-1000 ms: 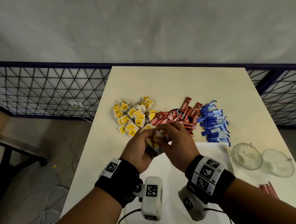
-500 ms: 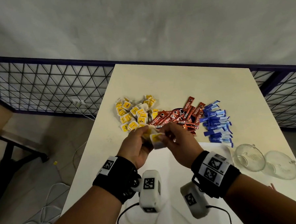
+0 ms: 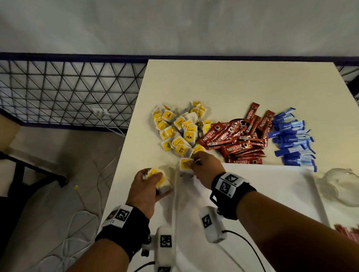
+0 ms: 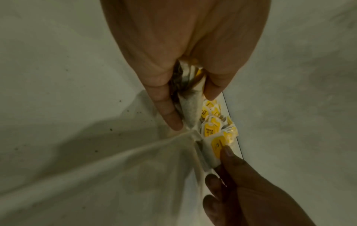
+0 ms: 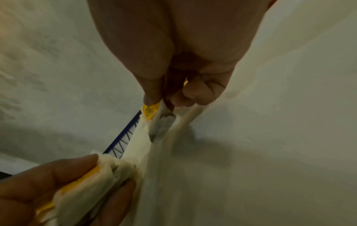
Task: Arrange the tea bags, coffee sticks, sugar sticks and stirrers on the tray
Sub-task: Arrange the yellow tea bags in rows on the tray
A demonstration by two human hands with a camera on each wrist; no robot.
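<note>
Blurred white tray (image 3: 314, 189); both hands' fingers half-hide their tea bags (image 3: 163, 183).

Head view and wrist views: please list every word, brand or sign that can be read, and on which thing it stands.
"TEA": yellow tags of the tea bags
"RELAX": a tea bag tag in the left wrist view
"NESCAFE CLASSIC": red coffee sticks
Blue sugar sticks: print too small to read.
Square black-and-white marker codes, no words: wristbands and wrist cameras.
Tags of the tea bags held in both hands: blurred.
</note>
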